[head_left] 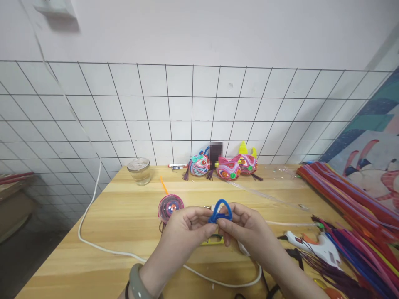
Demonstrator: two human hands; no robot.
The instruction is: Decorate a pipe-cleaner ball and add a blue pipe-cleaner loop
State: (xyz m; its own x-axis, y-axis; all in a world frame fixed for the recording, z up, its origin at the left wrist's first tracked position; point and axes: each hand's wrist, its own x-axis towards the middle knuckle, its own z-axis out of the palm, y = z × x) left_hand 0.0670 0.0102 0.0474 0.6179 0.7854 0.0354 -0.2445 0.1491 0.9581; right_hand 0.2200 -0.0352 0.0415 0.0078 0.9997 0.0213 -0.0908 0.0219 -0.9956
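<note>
**2 hands, 1 springy blue loop: where it can slip**

2 hands meet over the middle of the desk (pixel 124 216), and I watch them pinch a blue pipe cleaner (pixel 220 209) bent into a small arch. The left hand (pixel 183 232) has its grip closed on the left foot of the arch, thumb and forefinger tight; the right hand (pixel 246 228) has its grip closed on the right foot and the crossing below it. The loop stands just above the desk, between both sets of fingertips.

I judge the main risk to be the wire springing open: the hold is only fingertip-deep, so any slackening on either side could let the arch unbend or twist out of shape. A yellow piece (pixel 213 239) lies directly under the hands, mostly hidden, and could be knocked. The white cord (pixel 93 245) curls beneath the wrists, and a snagged forearm might drag the glue gun (pixel 311 245) lying near the right arm. The round coiled disc (pixel 170 207) sits just beside the left knuckles, close enough to be nudged.
</note>
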